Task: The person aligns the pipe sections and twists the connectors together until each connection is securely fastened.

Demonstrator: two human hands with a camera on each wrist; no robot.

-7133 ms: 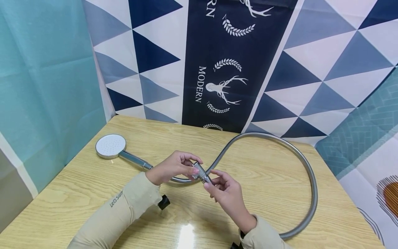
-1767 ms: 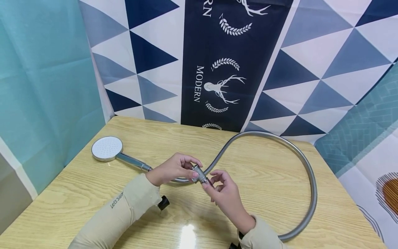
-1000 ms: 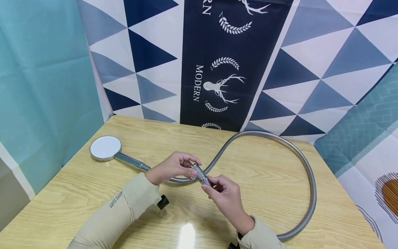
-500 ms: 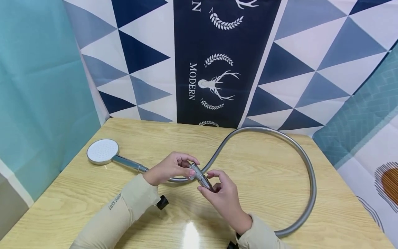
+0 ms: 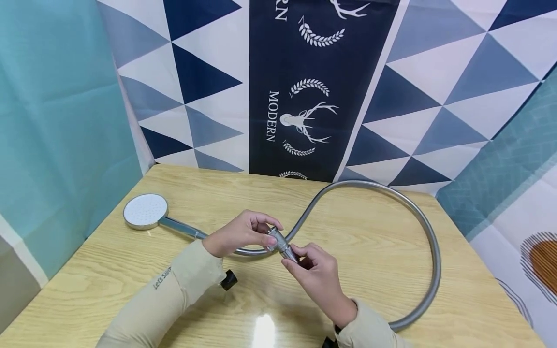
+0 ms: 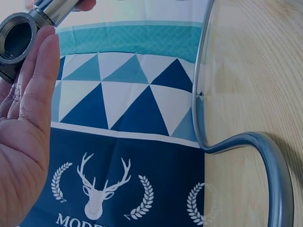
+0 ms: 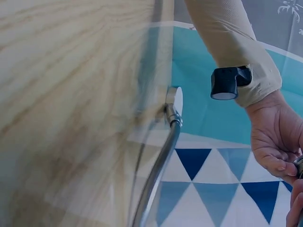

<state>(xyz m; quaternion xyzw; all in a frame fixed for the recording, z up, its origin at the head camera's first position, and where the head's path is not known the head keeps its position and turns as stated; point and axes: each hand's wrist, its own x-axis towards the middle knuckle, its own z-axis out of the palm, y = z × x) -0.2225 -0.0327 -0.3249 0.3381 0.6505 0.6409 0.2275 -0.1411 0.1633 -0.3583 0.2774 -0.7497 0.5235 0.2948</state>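
Observation:
A small chrome pipe fitting (image 5: 280,240) is held above the table between both hands. My left hand (image 5: 244,235) pinches its upper body between thumb and fingers. At the lower right, my right hand (image 5: 319,275) pinches the narrower cylindrical end (image 5: 290,255) with thumb and forefinger. The left wrist view shows the fitting's threaded round opening (image 6: 18,39) facing the camera, with the shiny cylinder (image 6: 57,10) joined beside it. Only a sliver of the fitting (image 7: 299,163) appears in the right wrist view. Whether the two parts are threaded together is unclear.
A shower head (image 5: 145,211) with a white face lies on the left of the wooden table (image 5: 209,188). From its handle a grey hose (image 5: 435,253) runs behind the hands and loops round the right side. Patterned cloth (image 5: 217,96) hangs behind the table.
Half a second ago my right thumb and forefinger stood apart around the cylindrical end; now they pinch it, as they did one second ago. The left hand keeps its grip. Shower head and hose lie unmoved.

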